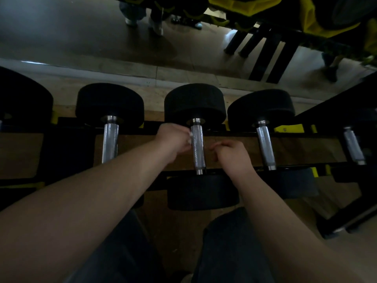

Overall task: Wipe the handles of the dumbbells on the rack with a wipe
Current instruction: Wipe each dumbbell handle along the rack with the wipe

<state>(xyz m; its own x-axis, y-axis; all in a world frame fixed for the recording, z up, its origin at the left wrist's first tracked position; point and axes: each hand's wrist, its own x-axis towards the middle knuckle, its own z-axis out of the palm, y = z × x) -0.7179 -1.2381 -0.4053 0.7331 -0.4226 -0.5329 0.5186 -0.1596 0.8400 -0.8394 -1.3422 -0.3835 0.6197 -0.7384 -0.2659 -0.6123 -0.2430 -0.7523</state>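
1. Dumbbell handles lie side by side across the rack [234,133], each running from its back rail to its front rail. The middle handle [197,149] sits between your two hands.
2. First risk: no wipe is plainly visible. Pale specks show at your left fingertips [190,135], but the light is too dim to tell cloth from nails. If nothing lies between skin and steel, you rub the knurling bare and clean nothing.
3. Second risk: your contact covers only the handle's left side near the back rail. If you stop there, the front end, the right side and the underside likely go unwiped.
4. Third risk: a hard sideways push could roll the dumbbell in its cradle and nip your fingers against the rail or the black head.
5. Your left hand [174,139] is on the handle's left. Its fingers are curled, with the tips touching the steel close to the back rail. I cannot tell whether they pinch anything.
6. Your right hand [231,155] lies just beside the handle on its right, about mid-length, and does not touch it. Its fingers are clenched inward with nothing visible in them.
7. The neighbouring handles, one to the left [110,142] and one to the right [265,147], lie well apart from both hands.
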